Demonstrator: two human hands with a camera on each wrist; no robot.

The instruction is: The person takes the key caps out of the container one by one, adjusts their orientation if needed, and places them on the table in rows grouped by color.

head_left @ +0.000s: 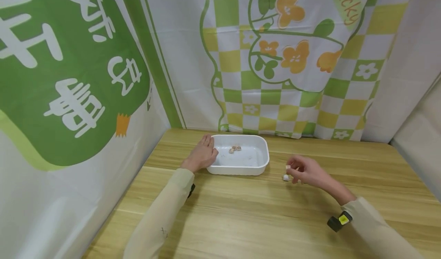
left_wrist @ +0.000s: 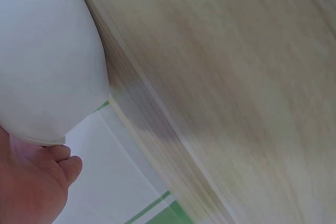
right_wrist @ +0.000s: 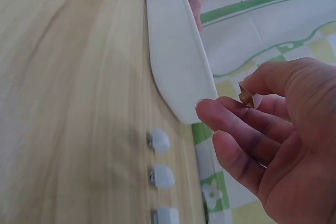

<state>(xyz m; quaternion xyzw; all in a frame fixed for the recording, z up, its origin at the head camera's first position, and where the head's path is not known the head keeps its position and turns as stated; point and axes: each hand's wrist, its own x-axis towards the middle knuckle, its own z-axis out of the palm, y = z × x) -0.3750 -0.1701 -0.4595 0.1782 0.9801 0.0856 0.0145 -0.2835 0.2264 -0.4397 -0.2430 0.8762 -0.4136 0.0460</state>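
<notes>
A white plastic basin (head_left: 237, 170) stands on the wooden table. On its floor lie several small light-brown pieces (head_left: 235, 148). My left hand (head_left: 201, 154) holds the basin's left rim; in the left wrist view only part of that hand (left_wrist: 37, 182) shows below the basin wall (left_wrist: 50, 51). To the right of the basin, raised above the table, my right hand (head_left: 306, 171) pinches a small white-and-brown angular piece (right_wrist: 249, 98) between thumb and fingers. Under it sits a small white piece (head_left: 285, 177). The right wrist view shows three such blocky white pieces (right_wrist: 163, 176) in a row; their kind cannot be told.
The wooden table (head_left: 241, 217) reaches back to a printed green, white and yellow curtain (head_left: 268, 113). Another green-and-white cloth (head_left: 113, 151) hangs along the left side. A dark wrist strap with a yellow patch (head_left: 343, 218) is on the right sleeve.
</notes>
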